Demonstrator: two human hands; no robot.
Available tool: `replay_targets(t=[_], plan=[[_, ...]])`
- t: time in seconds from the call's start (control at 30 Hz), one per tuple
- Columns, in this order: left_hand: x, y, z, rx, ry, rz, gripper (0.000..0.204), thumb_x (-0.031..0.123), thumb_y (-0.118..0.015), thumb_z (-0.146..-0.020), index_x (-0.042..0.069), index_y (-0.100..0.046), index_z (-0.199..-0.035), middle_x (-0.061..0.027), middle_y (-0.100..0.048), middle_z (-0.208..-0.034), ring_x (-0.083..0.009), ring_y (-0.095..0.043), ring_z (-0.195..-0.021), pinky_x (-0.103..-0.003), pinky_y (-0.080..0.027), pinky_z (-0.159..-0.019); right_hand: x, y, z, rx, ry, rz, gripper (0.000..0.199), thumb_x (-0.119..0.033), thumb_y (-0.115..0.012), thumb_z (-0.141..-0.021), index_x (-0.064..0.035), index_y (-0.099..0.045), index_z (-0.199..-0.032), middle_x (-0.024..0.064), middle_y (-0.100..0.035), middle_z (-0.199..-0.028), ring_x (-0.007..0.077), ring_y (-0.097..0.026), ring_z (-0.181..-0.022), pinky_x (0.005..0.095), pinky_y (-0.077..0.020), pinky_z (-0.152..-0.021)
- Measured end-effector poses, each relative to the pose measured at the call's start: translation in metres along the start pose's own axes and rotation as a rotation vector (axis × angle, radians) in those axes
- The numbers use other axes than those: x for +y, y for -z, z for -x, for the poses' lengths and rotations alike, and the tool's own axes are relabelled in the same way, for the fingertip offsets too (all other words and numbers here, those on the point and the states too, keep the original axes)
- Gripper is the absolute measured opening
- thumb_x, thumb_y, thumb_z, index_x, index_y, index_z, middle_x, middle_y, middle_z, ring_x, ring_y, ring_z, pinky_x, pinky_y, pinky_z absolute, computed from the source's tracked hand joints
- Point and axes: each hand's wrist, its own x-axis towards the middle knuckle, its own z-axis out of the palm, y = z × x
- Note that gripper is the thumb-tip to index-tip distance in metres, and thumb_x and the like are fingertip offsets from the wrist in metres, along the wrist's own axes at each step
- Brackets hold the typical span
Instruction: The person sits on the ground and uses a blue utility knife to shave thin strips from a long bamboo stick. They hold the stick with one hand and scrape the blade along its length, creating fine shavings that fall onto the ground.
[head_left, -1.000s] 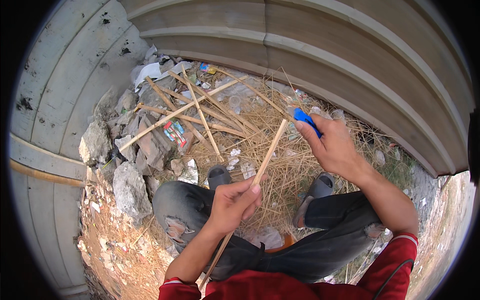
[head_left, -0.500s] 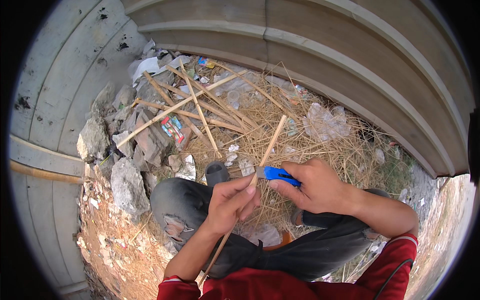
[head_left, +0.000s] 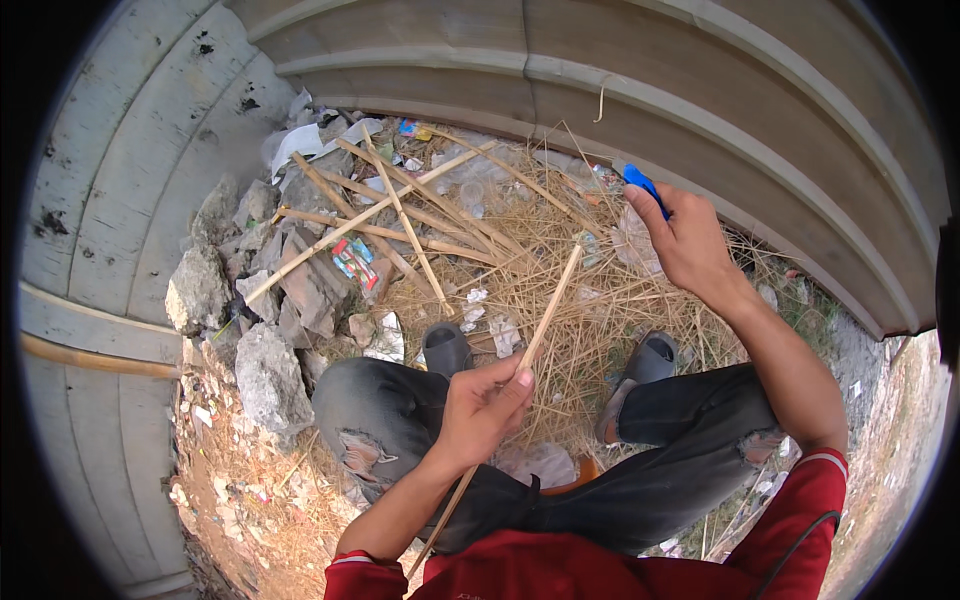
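My left hand (head_left: 487, 408) is closed round a thin, pale wooden stick (head_left: 553, 300), which slants from near my lap up past my fingers. Away to the upper right, my right hand (head_left: 688, 240) grips a blue utility knife (head_left: 645, 188), well apart from the stick. The knife's blade cannot be made out now. Beyond it a thin curled shaving (head_left: 601, 103) hangs in the air before the metal wall. Dry straw-like shavings (head_left: 570, 360) cover the ground below both hands.
Several longer sticks (head_left: 410, 225) lie crossed on the ground ahead. Rough rocks (head_left: 272, 378) are piled at the left, beside a panelled wall (head_left: 120, 170). A ribbed metal wall (head_left: 640, 95) closes off the far side. Litter and a clear plastic bag (head_left: 635, 245) lie among the straw.
My right hand has swung the knife off the stick, up and to the right. A shaving has flown toward the far wall. My left hand still holds the stick, slightly lower.
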Motion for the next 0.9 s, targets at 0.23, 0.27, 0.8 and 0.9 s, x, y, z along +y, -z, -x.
replay_targets(t=[0.23,0.27,0.8,0.9], plan=[[0.006,0.006,-0.004,0.066,-0.031,0.089,0.040,0.015,-0.054,-0.105,-0.003,-0.055,-0.140,-0.0036,-0.060,-0.079,-0.0046,-0.042,-0.050,-0.021,-0.033,-0.046,-0.024,-0.031,0.064,-0.284,0.304,-0.122,0.047,-0.044,-0.060,-0.099,-0.0011,-0.066,-0.081,0.0199,-0.058,-0.057,0.0390,-0.062,-0.055,0.0472,-0.0487,-0.055],[0.007,0.008,-0.004,0.065,-0.043,0.092,0.040,0.014,-0.053,-0.105,-0.003,-0.055,-0.140,-0.0035,-0.061,-0.079,-0.0046,-0.042,-0.050,-0.021,-0.033,-0.046,-0.028,-0.035,0.070,-0.340,0.311,-0.101,0.047,-0.045,-0.061,-0.098,-0.0016,-0.066,-0.081,0.0201,-0.059,-0.058,0.0397,-0.063,-0.055,0.0481,-0.0494,-0.056],[0.002,0.007,0.010,0.044,-0.031,-0.109,0.041,0.014,-0.059,-0.103,-0.002,-0.055,-0.141,0.0008,-0.063,-0.084,-0.0013,-0.046,-0.060,-0.020,-0.036,-0.052,0.010,-0.013,-0.011,0.006,-0.020,0.069,0.056,-0.048,-0.049,-0.104,0.0023,-0.070,-0.090,0.0193,-0.058,-0.057,0.0382,-0.062,-0.057,0.0470,-0.0487,-0.060],[0.003,0.012,0.011,0.034,-0.004,0.001,0.040,0.012,-0.058,-0.104,-0.002,-0.055,-0.141,-0.0004,-0.064,-0.084,-0.0015,-0.046,-0.057,-0.020,-0.036,-0.050,0.013,0.005,-0.005,0.117,0.041,-0.028,0.055,-0.045,-0.052,-0.104,0.0030,-0.068,-0.084,0.0169,-0.053,-0.054,0.0338,-0.052,-0.050,0.0443,-0.0438,-0.056]])
